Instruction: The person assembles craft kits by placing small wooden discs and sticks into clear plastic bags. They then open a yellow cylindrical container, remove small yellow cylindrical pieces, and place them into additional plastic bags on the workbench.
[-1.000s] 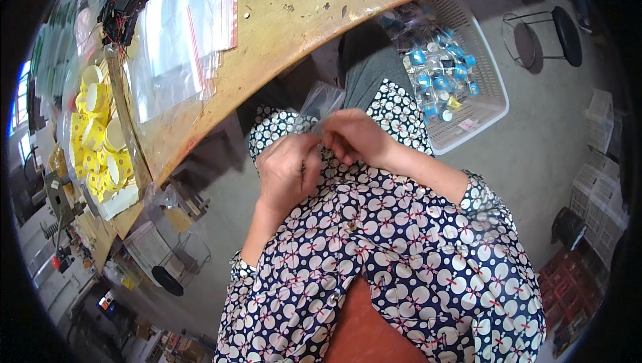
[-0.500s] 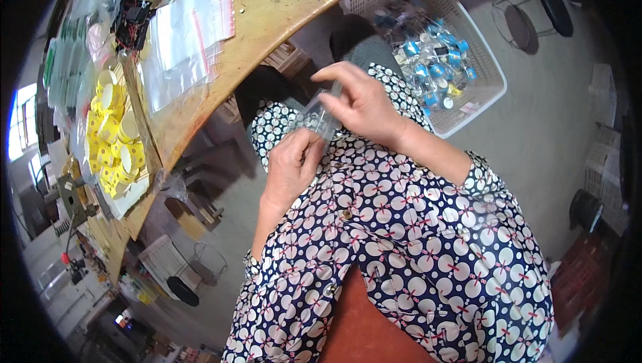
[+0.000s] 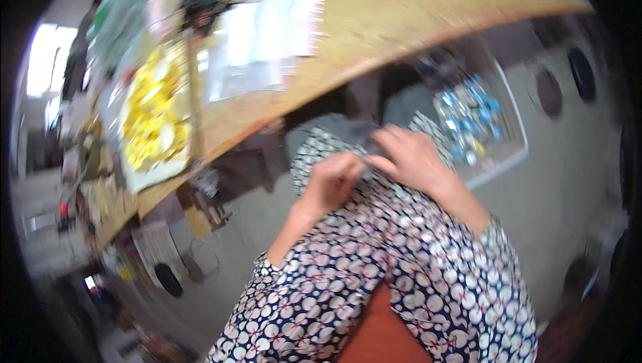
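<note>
Clear plastic is what both hands are working on here, a small see-through plastic bag (image 3: 366, 141) sitting over the lap, just under the edge of the curved wooden tabletop (image 3: 374, 35). The frame is pretty blurry so take the fine detail with a grain of salt. The left hand (image 3: 331, 182) is curling its fingers (image 3: 349, 164) in toward the bag's lower edge, and the right hand (image 3: 409, 159) is closing its fingers (image 3: 382, 147) on the bag from the other side, so the bag is poking up between the 2 sets of fingertips, which are nearly touching each other. Whether the left fingers are actually pinching the plastic, I can't tell. Both forearms are coming up in navy sleeves with a white circle print (image 3: 374, 276). Just beyond the right hand, a white wire basket (image 3: 511, 155) of blue and silver small packets is sitting on the floor. Up on the table, flat clear zip bags (image 3: 267, 35) are lying beside a tray of yellow pieces (image 3: 150, 115).
</note>
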The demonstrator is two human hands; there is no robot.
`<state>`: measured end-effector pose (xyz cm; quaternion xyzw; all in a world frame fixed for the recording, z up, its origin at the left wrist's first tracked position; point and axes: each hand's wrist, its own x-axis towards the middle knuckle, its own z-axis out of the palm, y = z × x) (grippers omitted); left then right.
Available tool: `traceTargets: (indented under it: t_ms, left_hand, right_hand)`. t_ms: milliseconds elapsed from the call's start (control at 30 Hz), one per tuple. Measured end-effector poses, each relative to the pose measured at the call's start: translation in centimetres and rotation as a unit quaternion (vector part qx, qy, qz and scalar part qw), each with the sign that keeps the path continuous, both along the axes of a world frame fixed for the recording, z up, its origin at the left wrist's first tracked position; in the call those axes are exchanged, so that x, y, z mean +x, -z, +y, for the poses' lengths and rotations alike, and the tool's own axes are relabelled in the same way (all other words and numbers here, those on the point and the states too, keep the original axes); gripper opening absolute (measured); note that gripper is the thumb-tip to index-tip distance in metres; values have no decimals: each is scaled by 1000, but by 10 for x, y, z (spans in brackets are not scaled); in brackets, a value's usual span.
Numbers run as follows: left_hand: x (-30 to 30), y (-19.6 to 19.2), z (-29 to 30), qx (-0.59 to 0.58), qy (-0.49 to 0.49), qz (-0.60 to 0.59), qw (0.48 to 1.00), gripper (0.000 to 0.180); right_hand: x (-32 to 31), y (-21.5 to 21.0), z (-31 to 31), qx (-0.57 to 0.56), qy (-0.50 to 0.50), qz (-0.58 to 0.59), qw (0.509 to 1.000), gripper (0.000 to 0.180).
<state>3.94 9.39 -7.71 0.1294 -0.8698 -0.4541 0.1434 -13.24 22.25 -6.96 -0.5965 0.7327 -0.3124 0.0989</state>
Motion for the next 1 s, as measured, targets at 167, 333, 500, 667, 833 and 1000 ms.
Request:
traceTargets:
  t_ms: [167,333,500,667,833,1000]
  left_hand:
    - [1,-20,-12,-55,14,17,998,10]
    - [16,-5,-17,-88,8,86,992,11]
    - [32,-7,-34,-115,-10,68,991,12]
    - [41,-32,-52,-163,-6,13,987,9]
    - [58,-93,-135,-389,-181,57,901,16]
    - [88,-126,-210,-535,-257,-182,784,36]
  right_hand:
    - [9,-24,-3,-121,-85,-33,988,27]
    - [14,-30,-14,-40,-118,-49,991,20]
    - [3,-32,-24,49,-120,-40,991,13]
    - [-6,-34,-37,23,-162,-68,984,9]
    - [-13,-31,-47,7,-102,-123,987,14]
    - [-14,-36,-57,-31,-85,-52,995,28]
